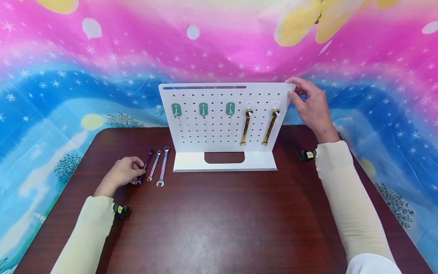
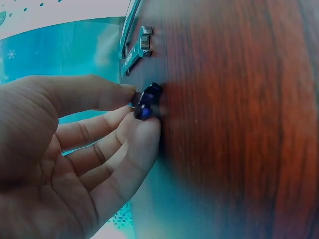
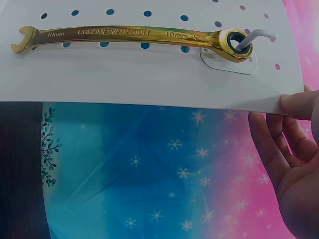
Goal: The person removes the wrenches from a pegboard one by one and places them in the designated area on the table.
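Note:
My left hand [image 1: 126,172] is at the left of the table, thumb and fingers pinching a dark purple combination wrench [image 1: 147,160]. In the left wrist view, the end of that purple wrench [image 2: 146,102] shows between thumb and fingers, close to the tabletop. Right of it lie a small pinkish wrench [image 1: 154,165] and a longer silvery one [image 1: 163,167]. My right hand [image 1: 313,106] grips the upper right corner of a white pegboard [image 1: 219,146]. Two gold wrenches hang there by their ring ends; the outer gold wrench [image 3: 119,36] reads 10mm in the right wrist view.
Three green hooks, including the leftmost hook [image 1: 176,110], hold nothing on the pegboard. The board's foot [image 1: 191,163] rests on the dark wooden table [image 1: 219,217]. A colourful patterned cloth [image 1: 143,49] hangs behind and at both sides.

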Motion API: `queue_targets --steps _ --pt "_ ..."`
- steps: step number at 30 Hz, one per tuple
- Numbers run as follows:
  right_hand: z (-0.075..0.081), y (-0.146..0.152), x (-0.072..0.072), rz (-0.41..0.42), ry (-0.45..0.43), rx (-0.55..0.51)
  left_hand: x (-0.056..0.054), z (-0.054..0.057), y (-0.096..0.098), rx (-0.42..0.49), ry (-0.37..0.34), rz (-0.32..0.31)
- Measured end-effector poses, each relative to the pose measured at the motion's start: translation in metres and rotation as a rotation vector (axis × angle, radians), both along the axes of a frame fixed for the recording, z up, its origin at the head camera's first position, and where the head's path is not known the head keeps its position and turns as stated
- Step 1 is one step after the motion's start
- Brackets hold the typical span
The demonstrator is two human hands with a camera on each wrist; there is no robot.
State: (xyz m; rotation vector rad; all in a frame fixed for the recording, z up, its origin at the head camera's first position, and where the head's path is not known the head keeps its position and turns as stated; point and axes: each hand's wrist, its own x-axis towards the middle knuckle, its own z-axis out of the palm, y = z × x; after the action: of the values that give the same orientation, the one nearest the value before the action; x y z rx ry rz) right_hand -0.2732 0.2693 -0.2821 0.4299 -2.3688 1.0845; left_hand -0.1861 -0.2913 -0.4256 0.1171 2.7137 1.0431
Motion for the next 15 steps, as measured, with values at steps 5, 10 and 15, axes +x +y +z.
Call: queue_targets --steps 5,10,15 --pt "0.0 0.0 0.0 -0.001 -0.006 -0.005 0.001 0.001 0.003 -0.023 0.009 0.016" --pt "0.0 0.0 0.0 -0.006 -0.009 -0.001 0.003 0.002 0.006 -0.053 0.011 0.017" --pt "0.0 0.0 0.0 0.002 -0.002 -0.007 0.008 0.008 0.014 -0.171 0.089 0.001"
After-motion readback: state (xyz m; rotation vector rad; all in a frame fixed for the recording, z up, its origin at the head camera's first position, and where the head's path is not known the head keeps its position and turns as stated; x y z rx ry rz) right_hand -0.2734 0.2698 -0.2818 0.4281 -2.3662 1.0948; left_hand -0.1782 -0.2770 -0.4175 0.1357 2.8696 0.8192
